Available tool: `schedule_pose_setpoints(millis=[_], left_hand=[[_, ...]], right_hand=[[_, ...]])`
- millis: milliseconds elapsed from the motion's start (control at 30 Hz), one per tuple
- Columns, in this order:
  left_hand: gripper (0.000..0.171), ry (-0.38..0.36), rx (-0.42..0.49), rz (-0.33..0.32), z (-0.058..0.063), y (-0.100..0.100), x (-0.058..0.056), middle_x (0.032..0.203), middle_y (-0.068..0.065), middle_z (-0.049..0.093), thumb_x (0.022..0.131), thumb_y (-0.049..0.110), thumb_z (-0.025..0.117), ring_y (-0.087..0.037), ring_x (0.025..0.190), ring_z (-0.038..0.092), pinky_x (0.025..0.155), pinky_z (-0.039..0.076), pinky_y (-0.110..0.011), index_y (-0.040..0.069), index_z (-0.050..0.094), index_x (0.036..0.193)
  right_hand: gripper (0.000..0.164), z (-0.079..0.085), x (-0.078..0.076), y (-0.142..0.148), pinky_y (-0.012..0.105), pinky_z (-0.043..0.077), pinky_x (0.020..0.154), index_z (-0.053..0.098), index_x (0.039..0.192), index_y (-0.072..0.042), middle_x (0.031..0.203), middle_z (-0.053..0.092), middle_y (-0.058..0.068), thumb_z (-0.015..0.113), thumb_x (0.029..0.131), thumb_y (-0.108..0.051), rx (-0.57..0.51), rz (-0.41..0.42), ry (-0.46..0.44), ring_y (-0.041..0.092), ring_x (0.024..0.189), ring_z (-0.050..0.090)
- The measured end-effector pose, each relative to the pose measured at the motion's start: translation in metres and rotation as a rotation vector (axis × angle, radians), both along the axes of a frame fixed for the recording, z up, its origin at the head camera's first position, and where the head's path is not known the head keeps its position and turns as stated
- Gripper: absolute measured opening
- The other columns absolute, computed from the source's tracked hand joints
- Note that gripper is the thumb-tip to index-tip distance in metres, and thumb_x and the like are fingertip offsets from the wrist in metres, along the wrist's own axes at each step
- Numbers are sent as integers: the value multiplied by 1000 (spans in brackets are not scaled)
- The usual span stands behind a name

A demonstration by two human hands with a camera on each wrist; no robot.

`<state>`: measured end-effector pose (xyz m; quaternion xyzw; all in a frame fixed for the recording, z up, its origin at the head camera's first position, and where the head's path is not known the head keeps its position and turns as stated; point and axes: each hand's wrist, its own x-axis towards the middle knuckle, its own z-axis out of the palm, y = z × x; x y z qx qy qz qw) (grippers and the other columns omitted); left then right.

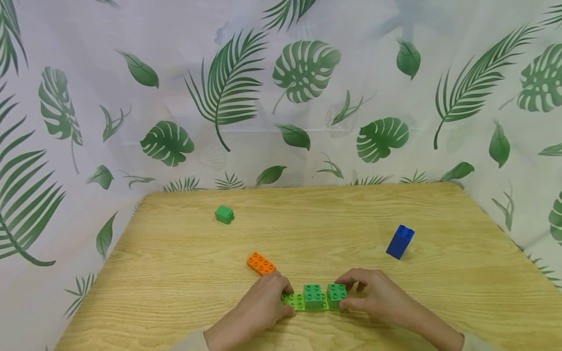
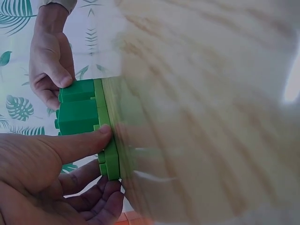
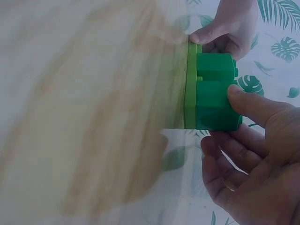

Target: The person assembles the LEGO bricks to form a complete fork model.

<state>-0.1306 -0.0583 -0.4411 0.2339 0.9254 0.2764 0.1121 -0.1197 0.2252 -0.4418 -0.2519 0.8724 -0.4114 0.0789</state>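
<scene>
A long lime-green building brick (image 1: 300, 302) lies flat near the front of the table, studs up. Two taller green bricks stand on it: one near its middle (image 1: 313, 298), the other at its right end (image 1: 336, 296), with a narrow gap between them. My left hand (image 1: 263, 303) grips the lime brick's left end, thumb on the near side, as the left wrist view shows. Around the right-end green brick (image 3: 216, 105) my right hand (image 1: 377, 298) has its thumb and fingers, pinching it from the near and far sides.
Just beyond my left hand lies an orange brick (image 1: 261, 263) with several studs. A tall blue brick (image 1: 400, 242) stands to the right, farther back. Another green brick (image 1: 224, 214) lies on its side at the back left of the wooden table (image 1: 316, 229). Leaf-patterned sheeting (image 1: 333, 161) surrounds the back and sides.
</scene>
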Motion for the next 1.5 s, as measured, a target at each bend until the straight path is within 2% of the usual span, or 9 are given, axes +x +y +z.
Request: schedule_pose_setpoints(millis=[267, 467, 600, 700, 833, 1033, 1133, 1300, 1500], left_hand=[[33, -2, -19, -9, 0, 3, 0, 91, 2, 63, 78, 17, 93, -10, 86, 58, 79, 53, -30, 6, 78, 105], [38, -30, -25, 0, 2, 5, 0, 99, 0, 67, 81, 22, 91, -14, 95, 62, 87, 54, -34, 5, 77, 112], [37, 1, 15, 31, 13, -1, 0, 105, -2, 70, 87, 28, 86, -20, 99, 66, 83, 56, -39, 7, 76, 116], [33, 77, 75, 76, 27, -11, -6, 108, -4, 71, 91, 27, 82, -22, 96, 68, 77, 57, -39, 8, 75, 116], [32, 170, 123, 174, 47, -33, -29, 114, -6, 71, 95, 24, 78, -24, 100, 67, 81, 56, -41, 7, 73, 121], [36, 267, 160, 252, 62, -82, -81, 121, -16, 68, 98, 14, 73, -33, 108, 64, 90, 54, -47, -1, 67, 129], [37, 267, 161, 255, 60, -107, -104, 125, -20, 66, 99, 11, 71, -36, 109, 63, 88, 54, -49, -4, 64, 133], [40, 240, 125, 242, 45, -135, -133, 130, -23, 64, 100, 10, 69, -38, 113, 62, 91, 53, -52, -6, 61, 136], [40, 194, 114, 246, 31, -148, -153, 136, -25, 59, 100, 9, 68, -41, 119, 59, 96, 50, -54, -5, 60, 137]], right_hand=[[37, 2, 0, 6, 28, 56, 74, 75, 117, -11, 105, 74, -7, 81, 90, -35, 39, 21, 20, 6, 89, 66], [36, 2, 0, 8, 28, 55, 72, 74, 116, -11, 104, 73, -8, 80, 91, -36, 46, 26, 37, 5, 87, 65], [36, 1, 1, 10, 28, 55, 72, 74, 117, -11, 104, 73, -8, 81, 91, -35, 48, 20, 28, 4, 88, 65], [36, 1, 1, 10, 28, 55, 72, 74, 118, -10, 105, 73, -8, 81, 91, -34, 60, 24, 27, 4, 88, 65], [34, 3, 1, 7, 28, 55, 72, 74, 116, -11, 103, 73, -9, 82, 90, -32, 95, 25, 43, 4, 86, 64], [34, 6, 2, 2, 28, 53, 69, 75, 115, -11, 100, 73, -10, 84, 89, -30, 117, 12, 51, 5, 84, 64], [34, 6, 2, 1, 28, 52, 70, 75, 115, -11, 99, 72, -11, 84, 88, -29, 120, 4, 47, 5, 84, 63], [33, 6, 2, 0, 27, 52, 68, 75, 115, -11, 98, 72, -11, 84, 88, -29, 123, 6, 50, 3, 82, 62], [34, 6, 3, 1, 27, 52, 68, 75, 117, -11, 99, 72, -10, 83, 89, -29, 110, 4, 32, 3, 83, 62]])
